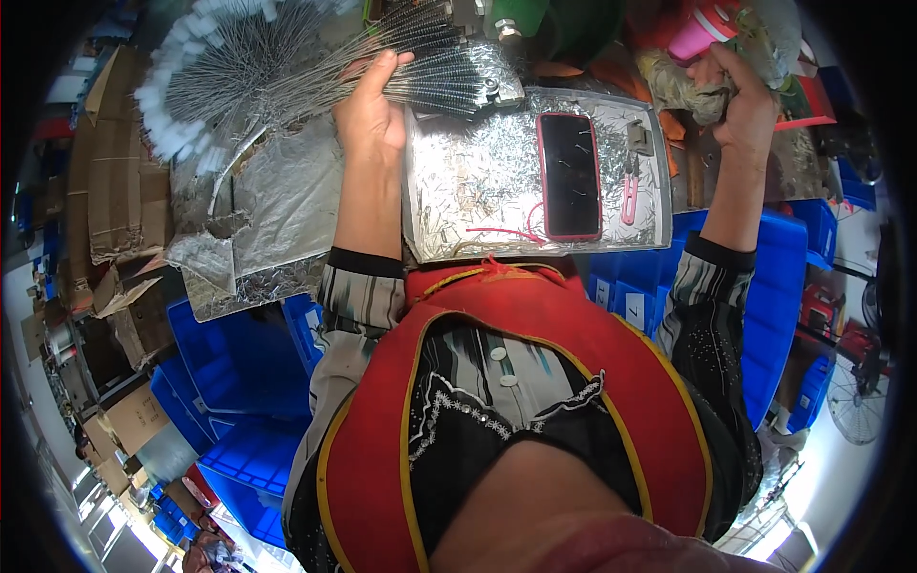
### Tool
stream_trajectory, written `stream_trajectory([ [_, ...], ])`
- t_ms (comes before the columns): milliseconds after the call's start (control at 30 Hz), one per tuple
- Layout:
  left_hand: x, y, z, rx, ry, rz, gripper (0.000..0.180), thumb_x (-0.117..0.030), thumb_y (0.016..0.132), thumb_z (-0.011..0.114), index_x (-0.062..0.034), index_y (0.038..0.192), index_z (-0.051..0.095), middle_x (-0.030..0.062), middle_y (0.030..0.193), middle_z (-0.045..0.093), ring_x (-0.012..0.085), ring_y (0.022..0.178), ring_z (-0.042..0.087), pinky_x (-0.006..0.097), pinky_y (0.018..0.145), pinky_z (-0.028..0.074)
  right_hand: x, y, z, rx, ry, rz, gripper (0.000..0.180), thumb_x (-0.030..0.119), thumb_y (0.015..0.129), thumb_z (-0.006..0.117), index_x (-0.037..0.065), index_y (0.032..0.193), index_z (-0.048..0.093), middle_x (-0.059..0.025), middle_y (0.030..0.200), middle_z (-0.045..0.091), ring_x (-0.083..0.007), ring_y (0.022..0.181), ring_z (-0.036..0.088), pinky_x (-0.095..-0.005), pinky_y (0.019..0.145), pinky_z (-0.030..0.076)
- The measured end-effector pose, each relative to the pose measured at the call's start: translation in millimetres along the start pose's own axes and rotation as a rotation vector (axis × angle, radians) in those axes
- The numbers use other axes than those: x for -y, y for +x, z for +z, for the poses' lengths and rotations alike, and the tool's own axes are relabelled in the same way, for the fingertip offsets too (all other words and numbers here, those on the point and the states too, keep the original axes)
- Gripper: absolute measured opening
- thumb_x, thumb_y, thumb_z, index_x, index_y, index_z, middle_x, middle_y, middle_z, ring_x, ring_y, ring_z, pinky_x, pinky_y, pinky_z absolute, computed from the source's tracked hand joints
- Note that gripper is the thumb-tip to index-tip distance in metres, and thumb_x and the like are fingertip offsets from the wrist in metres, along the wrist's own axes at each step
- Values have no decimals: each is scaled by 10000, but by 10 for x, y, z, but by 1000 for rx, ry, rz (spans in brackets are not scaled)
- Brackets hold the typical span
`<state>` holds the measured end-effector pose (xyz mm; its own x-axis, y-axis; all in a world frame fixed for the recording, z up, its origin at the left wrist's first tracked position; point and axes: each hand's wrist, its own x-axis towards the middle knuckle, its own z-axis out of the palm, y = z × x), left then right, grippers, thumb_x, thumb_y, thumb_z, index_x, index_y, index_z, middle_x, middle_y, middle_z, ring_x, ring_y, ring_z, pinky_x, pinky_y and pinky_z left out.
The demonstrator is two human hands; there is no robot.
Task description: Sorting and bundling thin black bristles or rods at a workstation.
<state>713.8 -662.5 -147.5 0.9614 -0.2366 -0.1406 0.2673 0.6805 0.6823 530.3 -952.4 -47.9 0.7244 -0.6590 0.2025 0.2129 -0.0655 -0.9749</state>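
Looking down, we find the left hand [371, 103] closed around a bundle of thin wires [435, 91] – dark, ridged ends pointing right, stems running left into a broad fan with pale tips. The bundle lies above the bench [263, 291], reaching across the upper left corner of a shallow white tray [659, 172]. Wire clippings litter the tray; a dark phone [569, 177] in a red case sits on them, pink-handled snips [630, 196] to its right. Right hand [743, 95] is half curled beside a pink cup [699, 36] and crumpled plastic [673, 84] – we cannot tell whether it grips either.
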Motion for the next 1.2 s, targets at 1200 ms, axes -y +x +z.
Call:
stream_trajectory([
  [1200, 53, 50, -149, 110, -147, -37, 103, -68, 841, 495, 1, 917, 501, 219, 952, 583, 287, 920, 565, 408, 853, 448, -45, 0, 8, -1, 68, 17, 237, 94, 802, 502, -7, 591, 465, -77, 587, 425, -202, 647, 484, -308, 684, 413],
])
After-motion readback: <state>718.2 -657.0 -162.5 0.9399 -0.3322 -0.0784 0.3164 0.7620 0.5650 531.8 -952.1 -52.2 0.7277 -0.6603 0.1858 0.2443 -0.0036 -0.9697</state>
